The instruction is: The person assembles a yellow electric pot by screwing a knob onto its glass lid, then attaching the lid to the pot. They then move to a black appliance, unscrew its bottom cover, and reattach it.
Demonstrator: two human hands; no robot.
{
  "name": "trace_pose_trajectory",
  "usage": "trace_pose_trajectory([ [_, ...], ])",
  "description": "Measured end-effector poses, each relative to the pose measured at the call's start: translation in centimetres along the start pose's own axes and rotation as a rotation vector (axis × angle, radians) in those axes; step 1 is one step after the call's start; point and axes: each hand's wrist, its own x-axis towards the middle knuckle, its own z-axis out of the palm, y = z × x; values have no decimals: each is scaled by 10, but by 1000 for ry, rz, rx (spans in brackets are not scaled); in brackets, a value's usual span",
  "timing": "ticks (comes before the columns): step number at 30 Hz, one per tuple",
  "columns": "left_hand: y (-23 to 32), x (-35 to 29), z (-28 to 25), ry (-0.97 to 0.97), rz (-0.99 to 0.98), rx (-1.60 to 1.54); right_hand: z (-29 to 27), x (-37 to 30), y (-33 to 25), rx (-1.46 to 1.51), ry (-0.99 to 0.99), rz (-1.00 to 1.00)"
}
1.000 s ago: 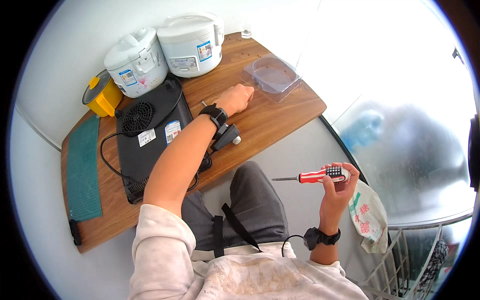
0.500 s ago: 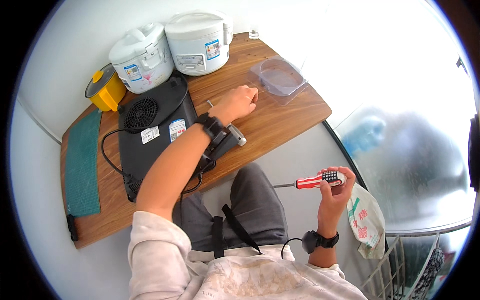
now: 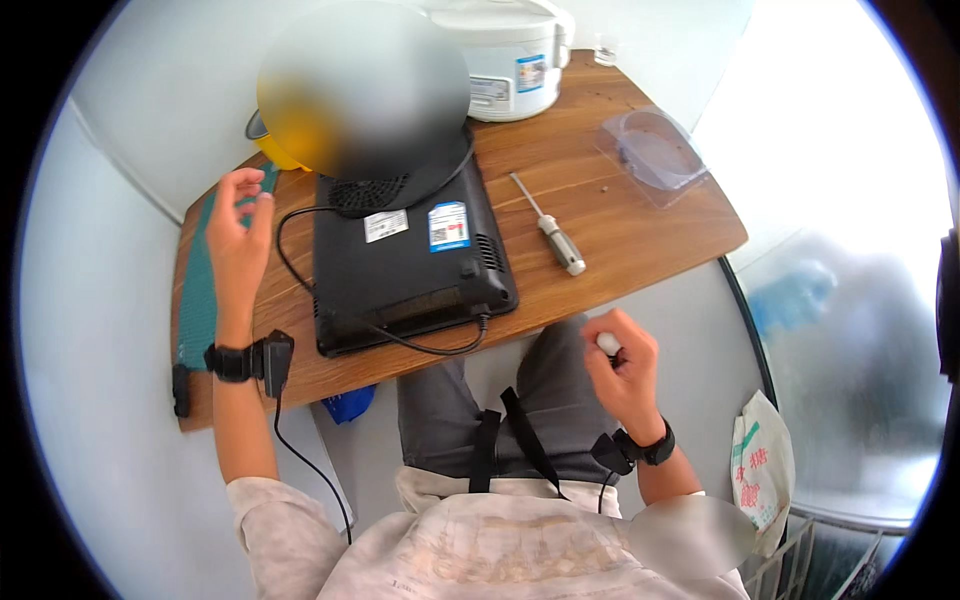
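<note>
An upturned black induction cooker [image 3: 400, 270] lies on the wooden table, its fan grille, vents and stickers facing up, with a cord trailing across it. To its left my left hand [image 3: 240, 235] hovers by the green cutting mat [image 3: 200, 300], fingers loosely bent and apart, holding nothing. My right hand [image 3: 625, 375] is closed around a screwdriver, above my thigh and off the table's front edge; only the pale end of its handle [image 3: 607, 343] clearly shows, the rest hidden by my fingers. Right of the cooker rests another screwdriver [image 3: 562, 245] with a grey handle, its tip pointing away.
A white rice cooker [image 3: 510, 60] stands at the back beside a blurred patch, a yellow pot [image 3: 280, 153] partly showing. A clear plastic tray [image 3: 655, 150] and small clear cup [image 3: 606, 50] sit at the right. A printed bag [image 3: 762, 470] hangs lower right.
My left hand has moved from right of the induction cooker to its left side. The grey screwdriver now shows fully on the table. My right hand has turned its red-and-white screwdriver nearly out of sight.
</note>
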Motion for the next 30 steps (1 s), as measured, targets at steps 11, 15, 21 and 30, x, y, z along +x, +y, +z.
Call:
trace_pose_trajectory([
  [11,-76,2,50,-660,-194,-103,62,35,-6,-204,-274,72],
  [15,-76,3,58,-661,-30,46,64,39,-3,-261,-317,81],
  [21,-75,-23,48,-596,-37,-31,57,47,-7,-287,-398,107],
  [30,-32,-84,-1,-510,-33,249,54,56,-12,-160,-308,228],
])
